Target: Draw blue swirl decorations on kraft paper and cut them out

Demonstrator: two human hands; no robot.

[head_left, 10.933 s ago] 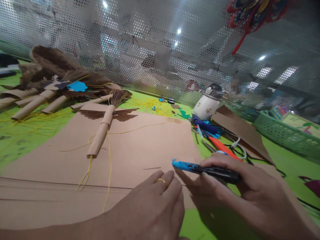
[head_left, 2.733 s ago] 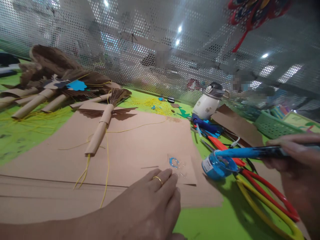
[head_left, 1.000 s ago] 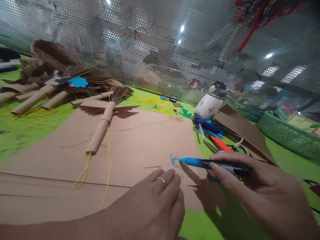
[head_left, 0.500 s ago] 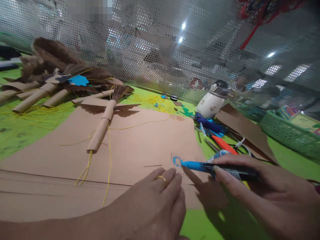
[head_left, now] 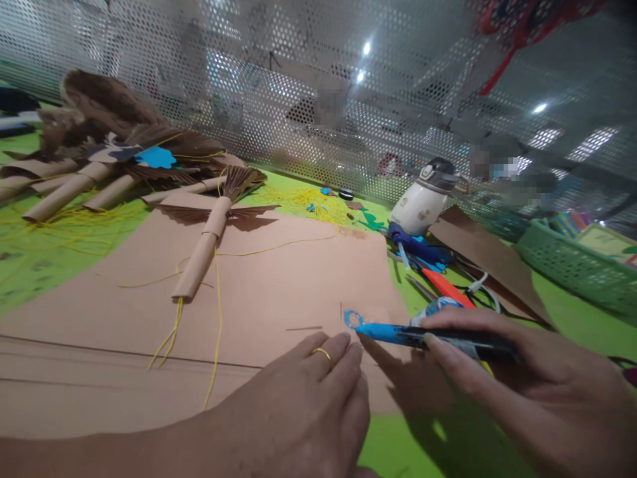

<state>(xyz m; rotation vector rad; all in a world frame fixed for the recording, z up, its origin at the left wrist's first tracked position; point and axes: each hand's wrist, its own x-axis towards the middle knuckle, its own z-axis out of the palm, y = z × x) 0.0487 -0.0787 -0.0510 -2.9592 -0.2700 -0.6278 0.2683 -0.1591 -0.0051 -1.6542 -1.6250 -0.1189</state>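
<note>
My right hand [head_left: 537, 378] is closed around a blue marker [head_left: 432, 337] with a dark barrel. The marker's tip touches the lower edge of a small blue ring [head_left: 353, 319] on brown paper [head_left: 279, 279]. Just left of the tip, my left hand [head_left: 313, 392], wearing a gold ring, lies flat on the paper with its fingers together. A rolled brown paper figure [head_left: 202, 255] with pleated wings and yellow strings rests on the sheet further left.
Several similar paper figures [head_left: 89, 182] are piled at the back left. Yellow string scraps [head_left: 313, 202] lie behind the sheet. A white bottle [head_left: 423, 199], an orange-handled cutter [head_left: 445, 285] and a green basket [head_left: 577, 265] stand or lie to the right. Perforated metal panelling [head_left: 279, 99] borders the table.
The marker's tip has shifted slightly left and towards me along the blue ring. My left hand stays in place on the paper.
</note>
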